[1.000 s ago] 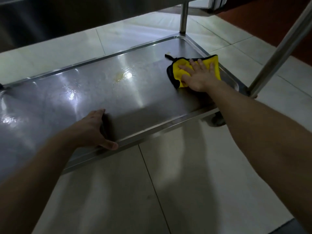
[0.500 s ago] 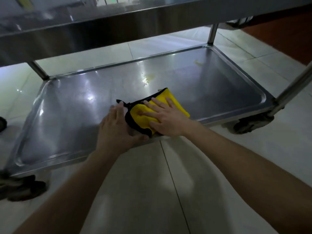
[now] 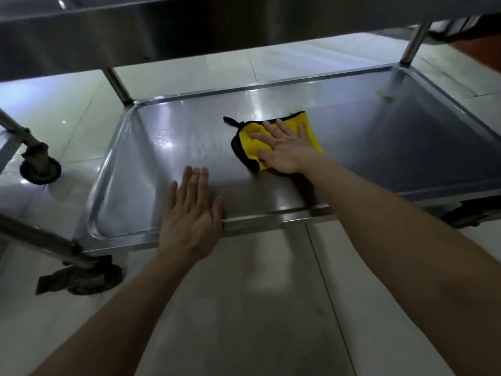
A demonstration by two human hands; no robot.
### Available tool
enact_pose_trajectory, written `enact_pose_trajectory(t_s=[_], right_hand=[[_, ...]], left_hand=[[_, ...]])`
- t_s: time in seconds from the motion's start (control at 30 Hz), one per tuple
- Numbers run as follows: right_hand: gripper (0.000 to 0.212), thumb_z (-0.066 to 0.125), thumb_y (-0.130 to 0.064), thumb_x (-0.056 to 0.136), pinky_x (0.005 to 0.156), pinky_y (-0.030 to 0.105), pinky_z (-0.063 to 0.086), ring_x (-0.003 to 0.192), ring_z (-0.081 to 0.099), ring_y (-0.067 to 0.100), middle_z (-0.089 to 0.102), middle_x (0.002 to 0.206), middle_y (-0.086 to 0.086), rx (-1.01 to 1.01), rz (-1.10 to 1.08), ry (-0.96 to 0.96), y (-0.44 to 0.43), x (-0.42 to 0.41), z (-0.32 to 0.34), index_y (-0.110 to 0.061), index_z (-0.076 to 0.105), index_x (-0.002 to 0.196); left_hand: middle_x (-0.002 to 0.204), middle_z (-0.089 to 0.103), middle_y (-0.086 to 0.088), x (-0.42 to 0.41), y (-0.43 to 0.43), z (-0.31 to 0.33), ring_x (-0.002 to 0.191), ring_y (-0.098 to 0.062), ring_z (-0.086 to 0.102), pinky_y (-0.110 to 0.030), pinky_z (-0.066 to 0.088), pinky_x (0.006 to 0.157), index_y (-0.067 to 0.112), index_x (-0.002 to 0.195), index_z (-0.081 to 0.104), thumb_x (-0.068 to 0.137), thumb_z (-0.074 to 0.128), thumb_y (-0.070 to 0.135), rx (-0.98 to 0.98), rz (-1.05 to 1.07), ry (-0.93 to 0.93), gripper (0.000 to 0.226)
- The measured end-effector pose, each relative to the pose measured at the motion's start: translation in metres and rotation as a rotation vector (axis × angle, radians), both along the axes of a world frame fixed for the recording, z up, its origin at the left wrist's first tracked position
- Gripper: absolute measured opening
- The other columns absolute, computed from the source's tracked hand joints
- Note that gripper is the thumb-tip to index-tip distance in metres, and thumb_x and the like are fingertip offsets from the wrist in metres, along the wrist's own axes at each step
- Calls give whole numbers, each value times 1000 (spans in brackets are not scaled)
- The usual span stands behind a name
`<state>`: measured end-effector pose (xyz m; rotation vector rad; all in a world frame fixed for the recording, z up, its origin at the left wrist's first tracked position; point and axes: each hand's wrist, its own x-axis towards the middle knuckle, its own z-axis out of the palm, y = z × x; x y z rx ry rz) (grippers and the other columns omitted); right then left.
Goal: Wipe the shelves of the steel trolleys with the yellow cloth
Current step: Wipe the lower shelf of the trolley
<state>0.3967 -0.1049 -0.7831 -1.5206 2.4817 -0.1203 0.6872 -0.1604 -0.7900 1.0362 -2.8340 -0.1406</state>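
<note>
Trolley (image 3: 116, 85) could roll on castors (image 3: 40, 166) under hard wiping. Right hand (image 3: 284, 150) presses flat on yellow cloth (image 3: 249, 143) mid-frame, left hand (image 3: 189, 213) flat on shelf (image 3: 406, 147).

Likely a commercial kitchen or catering back room, I'd say. Stainless steel trolley (image 3: 271, 214) with a tray-rimmed lower shelf (image 3: 189, 147) beneath an upper shelf (image 3: 135, 36). It stands on a castor (image 3: 40, 168) (dark, grimy). Pale glossy floor tiles (image 3: 244, 308) under me.

No text, label, brand, number or sign can be read anywhere.
</note>
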Motion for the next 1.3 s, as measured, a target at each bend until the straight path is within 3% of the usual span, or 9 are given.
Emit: enact_pose_trajectory(t_s=[0.27,0.4,0.57,0.7,0.77,0.87,1.1,1.17,1.3], right_hand=[[56,36,-47,110,130,63,0,166,7,22,13,179,-5,-97,197,2,26,51,4,-44,29,166],[69,30,-58,100,130,59,5,165,13,22,23,177,-5,-165,338,-71,94,112,5,-34,38,164],[69,59,-50,102,131,55,15,164,20,20,31,175,-4,-114,336,22,125,136,11,-37,34,165],[49,69,-20,98,106,42,44,133,60,32,66,143,7,-199,346,-33,142,148,24,-25,64,147],[44,70,-13,95,90,39,50,117,67,33,70,133,4,-231,330,-26,160,148,34,-24,70,138],[44,70,-12,98,87,45,55,116,67,32,69,136,3,-183,258,-89,187,139,59,-25,70,140],[56,75,-14,96,106,36,48,131,62,30,61,152,4,18,-106,-298,275,116,169,-29,63,149],[59,75,-12,96,102,30,47,127,64,30,64,145,5,74,-193,-344,307,113,208,-31,61,150],[59,70,-10,97,98,38,51,120,65,32,67,135,5,130,-382,-434,373,117,301,-31,60,151]], left_hand=[[181,12,-5,-1,0,-5,168,-18,-3,-48,2,136,11,173,10,107,11,46,-26,27,71,75],[180,17,-8,1,-1,-7,169,-23,1,-50,5,135,8,172,12,113,19,42,-33,17,96,68],[180,11,-14,4,4,1,168,-31,-2,-52,3,134,9,172,4,116,21,44,6,15,2,68],[167,41,-16,24,11,18,158,-35,33,-51,26,127,7,163,37,107,26,54,-4,-87,-23,74],[156,54,-14,34,13,24,146,-37,48,-49,38,119,9,155,51,106,44,50,19,-112,39,64],[146,62,-11,43,23,40,134,-37,59,-48,47,108,10,144,61,101,68,35,52,-155,68,50],[152,53,-3,52,84,145,134,-31,59,-41,49,110,17,148,56,105,59,41,310,-245,-208,49],[151,52,-2,50,101,194,136,-29,59,-40,48,110,19,149,54,106,58,40,363,-281,-258,48],[161,44,2,43,131,306,139,-27,56,-39,50,110,24,154,51,107,59,39,456,-335,-342,50]])
